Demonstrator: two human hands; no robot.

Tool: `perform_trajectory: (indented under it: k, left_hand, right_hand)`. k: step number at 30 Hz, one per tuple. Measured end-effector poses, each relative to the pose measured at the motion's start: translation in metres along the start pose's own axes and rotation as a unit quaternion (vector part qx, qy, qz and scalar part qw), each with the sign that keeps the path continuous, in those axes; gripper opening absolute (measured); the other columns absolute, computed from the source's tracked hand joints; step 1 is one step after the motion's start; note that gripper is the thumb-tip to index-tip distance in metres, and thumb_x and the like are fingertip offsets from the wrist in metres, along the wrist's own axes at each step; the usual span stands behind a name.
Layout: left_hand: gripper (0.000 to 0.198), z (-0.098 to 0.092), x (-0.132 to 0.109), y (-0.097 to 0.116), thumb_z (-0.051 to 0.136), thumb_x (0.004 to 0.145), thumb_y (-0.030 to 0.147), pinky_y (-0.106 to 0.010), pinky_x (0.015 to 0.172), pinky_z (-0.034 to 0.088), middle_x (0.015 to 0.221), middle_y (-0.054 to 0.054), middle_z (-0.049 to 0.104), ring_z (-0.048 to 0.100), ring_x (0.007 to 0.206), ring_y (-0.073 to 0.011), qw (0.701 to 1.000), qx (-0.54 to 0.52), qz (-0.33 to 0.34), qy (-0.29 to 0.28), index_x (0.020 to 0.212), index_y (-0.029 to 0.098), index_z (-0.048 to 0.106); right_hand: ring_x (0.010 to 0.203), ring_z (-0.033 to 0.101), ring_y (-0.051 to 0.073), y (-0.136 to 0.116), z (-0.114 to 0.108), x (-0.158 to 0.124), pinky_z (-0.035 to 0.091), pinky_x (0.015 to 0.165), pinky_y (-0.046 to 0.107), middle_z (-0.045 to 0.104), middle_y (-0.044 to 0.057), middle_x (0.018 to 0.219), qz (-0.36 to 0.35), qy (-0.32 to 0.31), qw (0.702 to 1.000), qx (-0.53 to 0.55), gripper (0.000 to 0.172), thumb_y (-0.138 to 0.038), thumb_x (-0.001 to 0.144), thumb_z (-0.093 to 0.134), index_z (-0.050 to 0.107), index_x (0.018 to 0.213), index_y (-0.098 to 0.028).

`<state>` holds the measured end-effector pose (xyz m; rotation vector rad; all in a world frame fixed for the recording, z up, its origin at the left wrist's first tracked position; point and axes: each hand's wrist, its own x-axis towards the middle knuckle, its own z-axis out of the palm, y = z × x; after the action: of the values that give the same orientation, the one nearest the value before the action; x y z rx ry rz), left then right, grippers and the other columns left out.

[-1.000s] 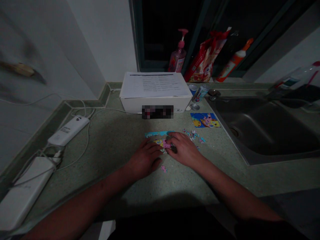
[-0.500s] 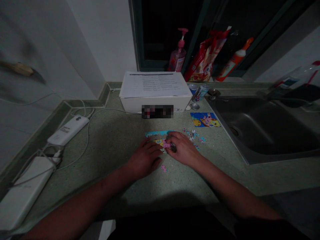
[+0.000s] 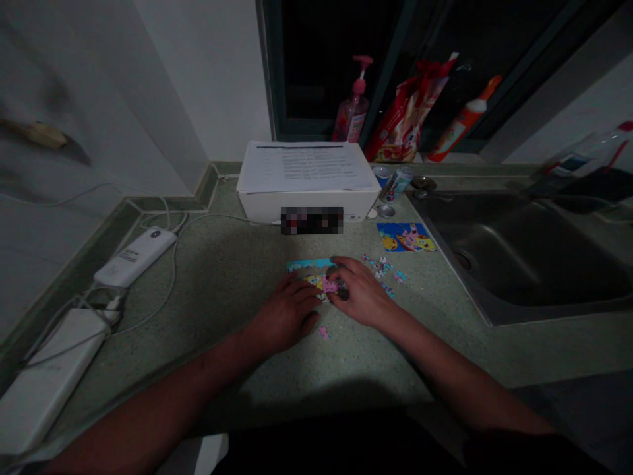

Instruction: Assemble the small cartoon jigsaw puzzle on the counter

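A small, partly assembled jigsaw puzzle (image 3: 311,267) with a blue top edge lies on the green speckled counter (image 3: 222,284). My left hand (image 3: 284,316) rests flat on its lower left part, fingers pressed down. My right hand (image 3: 359,290) is curled over the puzzle's right side, its fingertips pinching a pink piece (image 3: 329,285). One loose pink piece (image 3: 324,332) lies just below my hands. Several loose pieces (image 3: 383,269) are scattered to the right of my right hand. A colourful cartoon reference picture (image 3: 405,237) lies further back right.
A white box (image 3: 306,198) topped with a printed sheet stands behind the puzzle. A steel sink (image 3: 524,257) fills the right. Two white power banks (image 3: 133,257) (image 3: 44,382) with cables lie at left. A pink pump bottle (image 3: 352,105), red bag and orange-capped bottle stand on the window sill.
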<state>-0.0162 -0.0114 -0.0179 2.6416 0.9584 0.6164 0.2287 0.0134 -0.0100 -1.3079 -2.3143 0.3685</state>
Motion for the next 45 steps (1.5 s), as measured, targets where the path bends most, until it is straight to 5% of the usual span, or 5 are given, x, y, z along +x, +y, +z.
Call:
perform_trajectory:
  k: [18, 45]
  left_hand:
    - [0.021, 0.0009, 0.0005, -0.0004, 0.063, 0.100, 0.024, -0.059, 0.127, 0.035, 0.131, -0.006, 0.076, 0.065, 0.128, -0.0289, 1.000, 0.005, 0.006, 0.004, 0.119, 0.023, 0.072]
    - [0.020, 0.0021, -0.0008, -0.0012, 0.063, 0.101, 0.025, -0.058, 0.128, 0.032, 0.129, -0.006, 0.076, 0.065, 0.128, -0.0277, 1.000, 0.010, 0.011, 0.014, 0.118, 0.021, 0.072]
  right_hand:
    - [0.142, 0.050, 0.036, 0.0037, 0.0027, 0.0048, 0.046, 0.116, 0.061, 0.059, 0.017, 0.141, -0.036, 0.012, 0.998, 0.043, 0.023, -0.014, 0.081, 0.073, 0.065, 0.100, -0.022]
    - [0.140, 0.052, 0.036, 0.0058, 0.0008, 0.0017, 0.048, 0.116, 0.061, 0.063, 0.017, 0.137, -0.068, 0.024, 0.997, -0.015, 0.017, -0.016, 0.091, 0.068, 0.070, 0.107, -0.021]
